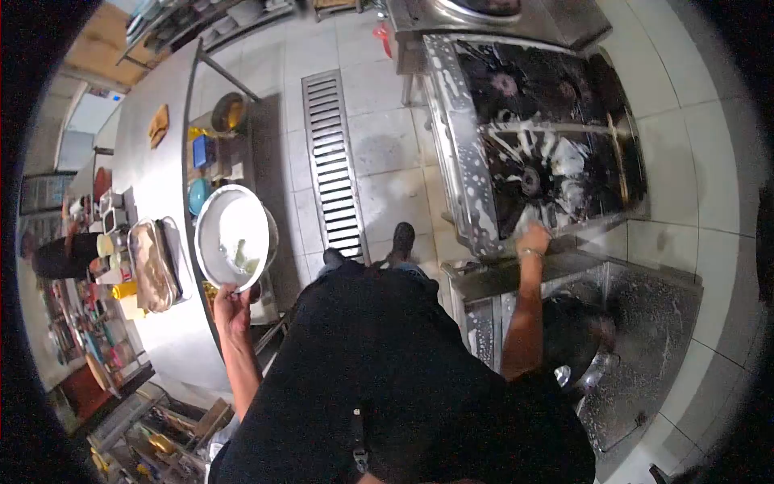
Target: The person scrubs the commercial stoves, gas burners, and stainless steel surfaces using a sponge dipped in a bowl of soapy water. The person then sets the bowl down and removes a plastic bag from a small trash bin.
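My left hand [232, 308] grips the near rim of a white basin [211, 262], fingers closed round its edge. Inside the basin lies a small greenish pool with some foam. On the right, my right hand [534, 239] is closed at the front edge of a black gas stove [516, 97] with a steel frame. Something whitish and foamy shows just past its fingers; I cannot tell what it is. White suds streak the stove's burners and its steel edge, and a pale crumpled patch [569, 158] lies near the middle.
A steel worktable [153, 177] stands on the left, with a foil-lined tray [153, 266] and a tan cloth [159, 126] on it. Its lower shelf holds a pan [229, 113] and a blue container [202, 151]. A floor drain grate [331, 161] runs ahead of my feet. A wet steel sink [645, 347] is at right.
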The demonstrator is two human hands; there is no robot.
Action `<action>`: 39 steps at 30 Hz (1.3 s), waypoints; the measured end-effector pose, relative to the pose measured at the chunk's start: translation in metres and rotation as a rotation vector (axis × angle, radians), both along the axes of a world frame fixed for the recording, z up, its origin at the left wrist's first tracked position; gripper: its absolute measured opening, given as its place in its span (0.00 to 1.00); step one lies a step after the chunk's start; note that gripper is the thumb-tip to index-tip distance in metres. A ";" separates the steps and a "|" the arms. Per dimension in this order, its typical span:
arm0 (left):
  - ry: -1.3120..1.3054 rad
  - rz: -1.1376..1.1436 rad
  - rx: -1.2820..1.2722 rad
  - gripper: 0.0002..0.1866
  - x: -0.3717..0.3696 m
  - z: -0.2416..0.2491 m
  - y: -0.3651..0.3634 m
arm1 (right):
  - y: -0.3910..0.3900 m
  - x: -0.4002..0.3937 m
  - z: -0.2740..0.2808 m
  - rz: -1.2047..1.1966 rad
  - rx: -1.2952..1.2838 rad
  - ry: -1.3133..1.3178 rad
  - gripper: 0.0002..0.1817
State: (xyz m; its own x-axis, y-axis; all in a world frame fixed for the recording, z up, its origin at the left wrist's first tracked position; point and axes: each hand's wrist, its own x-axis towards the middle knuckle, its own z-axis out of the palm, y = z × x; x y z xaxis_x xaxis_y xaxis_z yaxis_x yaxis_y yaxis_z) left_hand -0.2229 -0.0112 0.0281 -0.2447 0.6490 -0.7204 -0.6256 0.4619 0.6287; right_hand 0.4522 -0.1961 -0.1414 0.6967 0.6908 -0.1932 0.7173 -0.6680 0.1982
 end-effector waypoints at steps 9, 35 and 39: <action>0.083 -0.102 -0.010 0.19 -0.058 0.018 0.008 | 0.054 0.043 -0.089 0.076 -0.107 -0.261 0.21; -0.036 0.043 0.150 0.19 -0.199 -0.019 0.005 | 0.093 -0.171 0.019 -0.333 0.134 0.068 0.20; -0.007 -0.031 0.109 0.22 -0.199 -0.035 0.033 | 0.073 -0.174 0.042 -0.461 0.266 0.095 0.20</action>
State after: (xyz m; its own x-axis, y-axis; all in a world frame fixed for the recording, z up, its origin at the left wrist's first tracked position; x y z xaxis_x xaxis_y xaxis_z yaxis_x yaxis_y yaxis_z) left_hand -0.4217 0.0216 -0.0070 -0.2186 0.7306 -0.6468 -0.6162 0.4106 0.6721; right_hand 0.2783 -0.1228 -0.0998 0.9270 0.3516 -0.1302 0.3448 -0.9359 -0.0727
